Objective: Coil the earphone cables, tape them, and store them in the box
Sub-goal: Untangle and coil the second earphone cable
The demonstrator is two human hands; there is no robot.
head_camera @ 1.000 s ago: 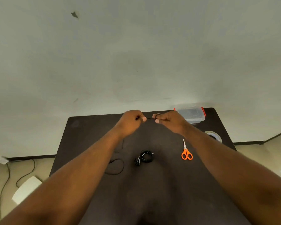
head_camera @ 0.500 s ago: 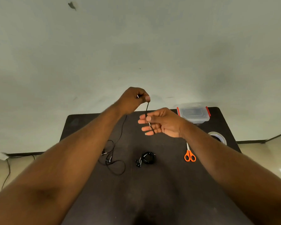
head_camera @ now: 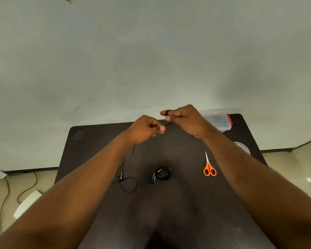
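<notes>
- Head view catches both hands raised over the far half of the dark table (head_camera: 97,141), and the pinch itself is hard to read: the black earphone cable (head_camera: 168,124) shows only as a short dark strip between the two hands.
- Left hand (head_camera: 145,129) is curled, thumb and fingers pinching the cable; right hand (head_camera: 185,117) is curled too, with a turn of cable looped round an outstretched fingertip.
- Below the left wrist the cable drops behind the forearm and comes out as a loose loop on the table, its earbuds too small to make out.
- Clear box (head_camera: 217,121) with a red latch sits just beyond the right hand, half hidden by it.
- Tape roll (head_camera: 243,147) lies to the right of the grip, partly cut off by the right forearm.
- Orange scissors (head_camera: 209,169) lie nearer me than the grip and to its right; an already coiled earphone bundle (head_camera: 162,174) rests almost straight below it.
- Half a second ago the left hand was lifted high and the right hand lay open; now they have drawn close, level, both curled.
</notes>
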